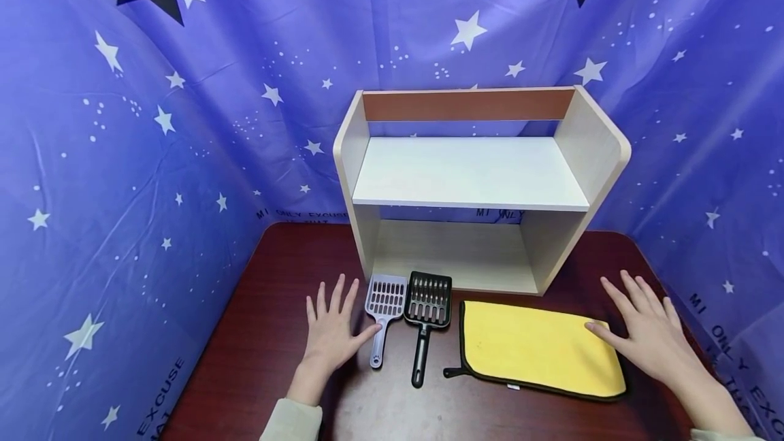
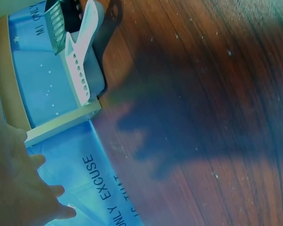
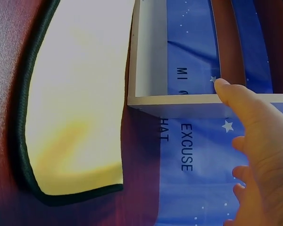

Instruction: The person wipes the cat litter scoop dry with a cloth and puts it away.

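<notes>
My left hand [image 1: 333, 332] hovers with spread fingers left of a light grey litter scoop [image 1: 378, 346], holding nothing. Beside that scoop lies a black litter scoop [image 1: 420, 352]; both have slotted heads toward the shelf and handles toward me. A folded yellow cloth [image 1: 539, 349] with black edging and a small loop lies right of the scoops. My right hand [image 1: 652, 332] is spread above the cloth's right end, empty too. In the left wrist view the hand [image 2: 14, 174] is at the lower left, with its shadow on the wood. The right wrist view shows the hand [image 3: 264, 150] beside the shelf.
A two-tier wooden shelf [image 1: 471, 172] stands at the back of the dark red table [image 1: 269, 305], its lower front edge just behind the scoop heads. Blue curtains [image 1: 153, 155] with stars and lettering enclose the table at the back and both sides.
</notes>
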Tool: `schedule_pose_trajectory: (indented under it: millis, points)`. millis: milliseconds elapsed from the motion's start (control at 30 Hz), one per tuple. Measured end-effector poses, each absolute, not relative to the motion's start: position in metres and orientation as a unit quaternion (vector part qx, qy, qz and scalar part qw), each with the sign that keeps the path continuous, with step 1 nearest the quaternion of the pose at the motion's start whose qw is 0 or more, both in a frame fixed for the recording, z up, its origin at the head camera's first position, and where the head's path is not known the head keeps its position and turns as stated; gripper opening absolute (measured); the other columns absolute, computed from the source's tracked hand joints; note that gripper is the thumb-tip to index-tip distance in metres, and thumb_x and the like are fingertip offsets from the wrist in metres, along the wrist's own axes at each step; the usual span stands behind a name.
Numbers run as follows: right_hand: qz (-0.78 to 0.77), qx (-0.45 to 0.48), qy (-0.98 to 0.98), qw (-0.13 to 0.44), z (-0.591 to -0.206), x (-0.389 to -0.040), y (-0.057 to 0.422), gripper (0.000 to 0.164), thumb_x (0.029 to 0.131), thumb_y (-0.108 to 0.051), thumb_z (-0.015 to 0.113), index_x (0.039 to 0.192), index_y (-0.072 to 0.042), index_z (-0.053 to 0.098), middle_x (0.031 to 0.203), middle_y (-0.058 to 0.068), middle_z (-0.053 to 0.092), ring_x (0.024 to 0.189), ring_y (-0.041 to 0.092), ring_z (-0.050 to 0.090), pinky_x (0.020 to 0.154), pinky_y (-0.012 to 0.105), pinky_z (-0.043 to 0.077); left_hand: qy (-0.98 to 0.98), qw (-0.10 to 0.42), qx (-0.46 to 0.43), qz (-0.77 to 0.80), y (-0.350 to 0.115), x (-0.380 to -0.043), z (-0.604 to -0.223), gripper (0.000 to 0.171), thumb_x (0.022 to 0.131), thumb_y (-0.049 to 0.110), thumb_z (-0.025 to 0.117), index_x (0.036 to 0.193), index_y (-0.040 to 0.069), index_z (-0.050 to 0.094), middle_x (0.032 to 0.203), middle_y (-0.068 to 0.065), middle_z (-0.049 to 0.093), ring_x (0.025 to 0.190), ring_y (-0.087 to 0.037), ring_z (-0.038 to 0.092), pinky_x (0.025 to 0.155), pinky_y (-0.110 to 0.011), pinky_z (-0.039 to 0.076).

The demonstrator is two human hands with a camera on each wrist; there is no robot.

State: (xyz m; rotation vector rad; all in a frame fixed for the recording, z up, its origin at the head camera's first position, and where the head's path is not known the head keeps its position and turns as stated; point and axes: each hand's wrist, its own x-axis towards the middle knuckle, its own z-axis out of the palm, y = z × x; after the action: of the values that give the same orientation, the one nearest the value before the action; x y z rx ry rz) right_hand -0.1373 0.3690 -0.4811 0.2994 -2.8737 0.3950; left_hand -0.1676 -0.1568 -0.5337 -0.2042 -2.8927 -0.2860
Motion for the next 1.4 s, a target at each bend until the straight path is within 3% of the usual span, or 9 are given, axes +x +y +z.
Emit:
schedule_pose_trajectory:
  millis: [667, 900, 1167, 1400]
  points:
    - [0.145, 0.104, -0.978, 0.107, -0.492, -0.138, 0.359, 0.088, 0.084, -0.049, 0.064, 0.15, -0.01, 0.02, 0.154, 0.024, 0.016, 0.144, 0.033, -0.007, 0.108, 0.059, -0.02, -0.982, 0.11, -0.086, -0.13, -0.139, -0.162, -0.539, 0.095, 0.075, 0.074, 0.054, 0.15, 0.026, 0.023, 0.156, -0.005, 0.021, 0.142, -0.039, 0.013, 0.112, -0.06, 0.01]
    - [0.161, 0.113, -0.974, 0.115, -0.498, -0.138, 0.353, 0.086, 0.084, -0.048, 0.065, 0.149, -0.01, 0.025, 0.151, 0.026, 0.023, 0.145, 0.032, -0.003, 0.109, 0.059, -0.017, -0.979, 0.124, -0.093, -0.133, -0.133, -0.16, -0.543, 0.094, 0.075, 0.075, 0.052, 0.149, 0.023, 0.027, 0.154, -0.007, 0.026, 0.139, -0.042, 0.021, 0.108, -0.06, 0.025]
    - [0.169, 0.118, -0.972, 0.117, -0.504, -0.137, 0.345, 0.085, 0.083, -0.047, 0.066, 0.148, -0.01, 0.027, 0.147, 0.027, 0.028, 0.145, 0.031, -0.001, 0.111, 0.058, -0.014, -0.978, 0.109, -0.106, -0.145, -0.122, -0.156, -0.543, 0.094, 0.076, 0.074, 0.053, 0.149, 0.023, 0.026, 0.155, -0.005, 0.025, 0.14, -0.039, 0.022, 0.112, -0.054, 0.023]
    - [0.177, 0.114, -0.972, 0.106, -0.508, -0.136, 0.338, 0.083, 0.082, -0.046, 0.068, 0.146, -0.007, 0.032, 0.141, 0.029, 0.036, 0.145, 0.031, 0.002, 0.112, 0.056, -0.013, -0.976, 0.104, -0.108, -0.157, -0.112, -0.153, -0.545, 0.092, 0.075, 0.072, 0.056, 0.149, 0.024, 0.028, 0.152, -0.007, 0.032, 0.138, -0.037, 0.027, 0.106, -0.054, 0.033]
